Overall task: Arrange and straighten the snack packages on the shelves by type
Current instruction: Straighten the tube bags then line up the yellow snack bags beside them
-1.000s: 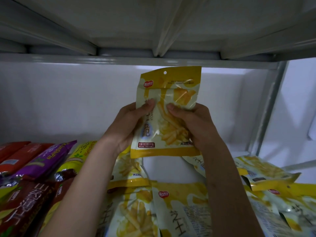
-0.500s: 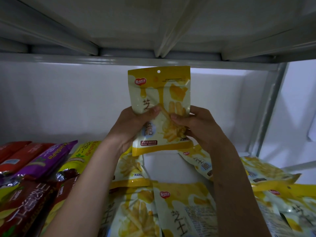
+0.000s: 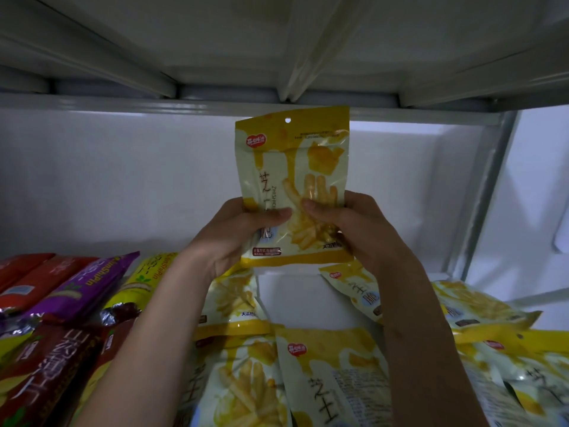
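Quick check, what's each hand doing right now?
Left hand: gripping the yellow snack pouch by its lower left side.
Right hand: gripping the same pouch by its lower right side.

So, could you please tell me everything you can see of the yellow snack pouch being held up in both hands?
The yellow snack pouch is a glossy, plastic-looking bag, yellow and cream, printed with fry-like sticks, a red logo and dark characters. A punched hang hole sits in its top band. It looks sealed and stands upright, front toward the camera, held above the shelf before the white back wall. The left hand and right hand grip its lower half, thumbs on the front.
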`<state>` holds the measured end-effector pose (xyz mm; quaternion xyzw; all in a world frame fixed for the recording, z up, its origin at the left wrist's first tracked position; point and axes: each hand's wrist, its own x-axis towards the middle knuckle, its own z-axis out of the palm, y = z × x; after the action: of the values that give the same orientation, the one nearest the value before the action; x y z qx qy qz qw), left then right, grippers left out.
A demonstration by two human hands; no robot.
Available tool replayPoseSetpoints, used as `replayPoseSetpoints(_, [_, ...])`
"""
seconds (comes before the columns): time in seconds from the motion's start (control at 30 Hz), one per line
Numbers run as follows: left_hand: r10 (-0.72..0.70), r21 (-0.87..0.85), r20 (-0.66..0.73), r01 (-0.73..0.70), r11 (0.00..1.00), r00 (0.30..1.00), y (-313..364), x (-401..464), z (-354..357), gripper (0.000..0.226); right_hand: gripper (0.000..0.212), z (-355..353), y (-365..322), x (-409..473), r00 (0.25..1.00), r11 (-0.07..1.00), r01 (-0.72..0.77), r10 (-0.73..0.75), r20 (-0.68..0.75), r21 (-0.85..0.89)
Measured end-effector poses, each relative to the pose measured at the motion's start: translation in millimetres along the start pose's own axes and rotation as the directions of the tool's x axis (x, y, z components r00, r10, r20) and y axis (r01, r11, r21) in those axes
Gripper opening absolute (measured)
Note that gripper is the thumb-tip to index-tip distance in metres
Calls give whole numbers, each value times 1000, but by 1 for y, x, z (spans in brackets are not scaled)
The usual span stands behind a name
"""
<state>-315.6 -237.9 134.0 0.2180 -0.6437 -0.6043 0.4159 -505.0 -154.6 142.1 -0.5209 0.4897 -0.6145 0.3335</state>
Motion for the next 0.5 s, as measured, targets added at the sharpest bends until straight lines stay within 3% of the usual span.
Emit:
replayPoseSetpoints(0.1, [-14,-28,-31,13,1000,999,1,0,-1,59,35,-1,2,2,999,998,-14,17,-42,62])
replayPoseSetpoints(0.2, [2,9,-64,-2,1000,998,-2,1,-1,52,37,-1,3,4,997,997,-32,37,-63,76])
replayPoseSetpoints(0.4, [48,33,-90,-45,998,995,-5,4,-1,53,44,-1,0,1,997,997,-73,72,42,24])
replayPoseSetpoints(0.5, [61,36,-105,-58,998,993,-5,4,0,47,40,-2,3,4,997,997,-77,78,16,-19])
